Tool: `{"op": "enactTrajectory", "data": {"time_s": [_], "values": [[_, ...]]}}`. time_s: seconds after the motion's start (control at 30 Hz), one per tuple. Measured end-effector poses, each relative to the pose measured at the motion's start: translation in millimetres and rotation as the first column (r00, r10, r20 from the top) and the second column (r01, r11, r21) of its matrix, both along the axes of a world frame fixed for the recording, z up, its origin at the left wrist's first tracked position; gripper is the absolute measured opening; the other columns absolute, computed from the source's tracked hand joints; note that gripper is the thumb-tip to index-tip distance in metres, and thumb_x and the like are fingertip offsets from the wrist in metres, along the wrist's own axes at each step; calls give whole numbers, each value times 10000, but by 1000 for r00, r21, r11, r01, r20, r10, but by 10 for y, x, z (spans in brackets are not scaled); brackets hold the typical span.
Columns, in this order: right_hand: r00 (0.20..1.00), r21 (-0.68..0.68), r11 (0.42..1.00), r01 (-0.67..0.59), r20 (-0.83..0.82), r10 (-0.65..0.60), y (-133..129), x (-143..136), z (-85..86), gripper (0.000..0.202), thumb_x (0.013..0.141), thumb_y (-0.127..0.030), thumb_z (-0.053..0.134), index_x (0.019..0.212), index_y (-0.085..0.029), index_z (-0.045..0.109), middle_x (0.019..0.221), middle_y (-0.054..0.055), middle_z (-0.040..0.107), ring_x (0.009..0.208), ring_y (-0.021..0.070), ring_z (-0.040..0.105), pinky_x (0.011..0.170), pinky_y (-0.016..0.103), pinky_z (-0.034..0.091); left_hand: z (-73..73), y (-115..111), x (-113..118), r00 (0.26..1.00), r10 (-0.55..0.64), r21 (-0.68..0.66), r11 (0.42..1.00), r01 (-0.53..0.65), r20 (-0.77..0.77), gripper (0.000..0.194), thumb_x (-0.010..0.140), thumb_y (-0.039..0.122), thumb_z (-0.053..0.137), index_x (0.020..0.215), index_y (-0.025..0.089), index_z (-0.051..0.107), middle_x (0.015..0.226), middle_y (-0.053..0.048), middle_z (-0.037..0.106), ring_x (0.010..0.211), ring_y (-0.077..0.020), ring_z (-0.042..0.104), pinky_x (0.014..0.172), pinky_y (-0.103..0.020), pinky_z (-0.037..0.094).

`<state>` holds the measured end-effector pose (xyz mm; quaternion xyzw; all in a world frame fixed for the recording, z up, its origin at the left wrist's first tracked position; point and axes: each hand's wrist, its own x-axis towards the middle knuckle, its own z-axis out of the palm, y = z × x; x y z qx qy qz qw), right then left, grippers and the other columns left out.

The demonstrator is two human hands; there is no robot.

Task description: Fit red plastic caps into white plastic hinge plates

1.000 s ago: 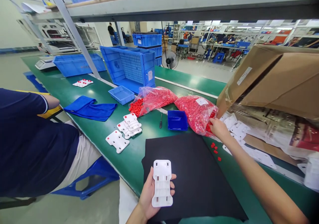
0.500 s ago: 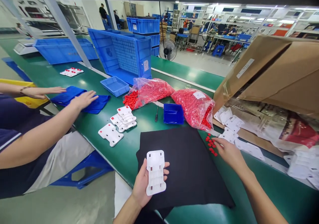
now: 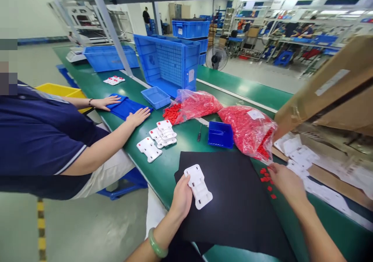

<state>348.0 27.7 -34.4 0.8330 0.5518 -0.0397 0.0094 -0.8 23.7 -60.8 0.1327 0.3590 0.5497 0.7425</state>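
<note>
My left hand grips a white plastic plate by its left edge, over the black cloth. The plate has several small slots. Beyond the cloth's right edge, the fingertips of my right hand are pinched together at the small red pieces on the green table. Whether a piece is between those fingertips is hidden. Two clear bags of red pieces lie behind the cloth, next to a dark blue tray.
Left of the cloth are stacked white plates and a screwdriver. A co-worker's hands press on a blue cloth. Blue crates stand behind. An open cardboard box with white plates beside it fills the right side.
The view has shifted left. My left hand has tilted the white plate and now holds it by the edge instead of from beneath. My right hand stays by the red pieces.
</note>
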Motion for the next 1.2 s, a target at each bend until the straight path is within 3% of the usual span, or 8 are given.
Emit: {"op": "enactTrajectory", "data": {"time_s": [0.07, 0.17, 0.23, 0.33, 0.43, 0.73, 0.97, 1.2], "values": [[999, 41, 999, -23, -36, 25, -94, -133, 80, 257, 900, -338, 422, 1007, -227, 627, 965, 129, 713, 827, 319, 685, 644, 411, 504, -1, -22, -104, 953, 185, 87, 982, -169, -240, 426, 779, 169, 683, 1197, 171, 598, 1367, -86, 528, 1343, -274, 373, 1105, -352, 272], [945, 208, 962, -179, -237, 227, -237, -601, 232, 234, 892, -400, 462, 1037, -279, 600, 990, 68, 712, 831, 245, 687, 699, 353, 535, 109, -149, -265, 743, 386, 303, 919, -254, -547, 469, 776, 189, 702, 1225, 242, 575, 1397, -29, 477, 1350, -220, 343, 1119, -290, 218], [818, 371, 861, -349, -329, 473, -321, -1053, 342, 204, 898, -396, 488, 1015, -278, 606, 1029, 51, 691, 889, 225, 669, 758, 340, 534, 218, -262, -304, 704, 306, 373, 926, -63, -641, 284, 822, 250, 657, 1101, 201, 637, 1203, -60, 595, 1177, -219, 502, 1047, -311, 325], [620, 464, 702, -540, -344, 705, -406, -1692, 455, 160, 924, -299, 497, 1042, -253, 594, 965, 39, 680, 868, 187, 647, 753, 303, 525, 356, -391, -251, 787, -44, 301, 910, 286, -616, 193, 849, 300, 627, 981, 162, 654, 943, -63, 659, 891, -187, 597, 865, -311, 450], [533, 478, 643, -598, -362, 765, -457, -2037, 480, 137, 931, -233, 497, 1038, -237, 582, 920, 30, 661, 821, 173, 624, 709, 296, 514, 425, -413, -185, 862, -198, 224, 916, 332, -467, 190, 824, 302, 665, 917, 137, 661, 873, -62, 683, 808, -161, 602, 785, -280, 466], [457, 537, 662, -522, -479, 749, -602, -2081, 558, 163, 908, -165, 544, 1041, -255, 572, 911, 6, 654, 825, 147, 610, 723, 264, 502, 377, -369, -242, 936, -336, 60, 937, 343, -101, 188, 717, 268, 772, 767, 103, 697, 705, -42, 678, 640, -109, 589, 675, -242, 452], [503, 535, 626, -567, -377, 778, -695, -2091, 462, 192, 904, -131, 528, 1061, -237, 558, 888, 30, 644, 769, 163, 596, 673, 289, 491, 327, -438, -239, 926, -361, 74, 926, 369, -109, 173, 727, 252, 768, 805, 102, 733, 756, -60, 701, 682, -110, 609, 691, -236, 459], [430, 557, 678, -479, -524, 735, -740, -2050, 459, 186, 907, -149, 528, 1061, -248, 565, 891, 14, 643, 789, 136, 622, 680, 229, 521, 307, -481, -235, 915, -401, 25, 915, 402, -38, 166, 715, 241, 768, 795, 97, 749, 751, -74, 702, 663, -112, 613, 650, -230, 458]]}}
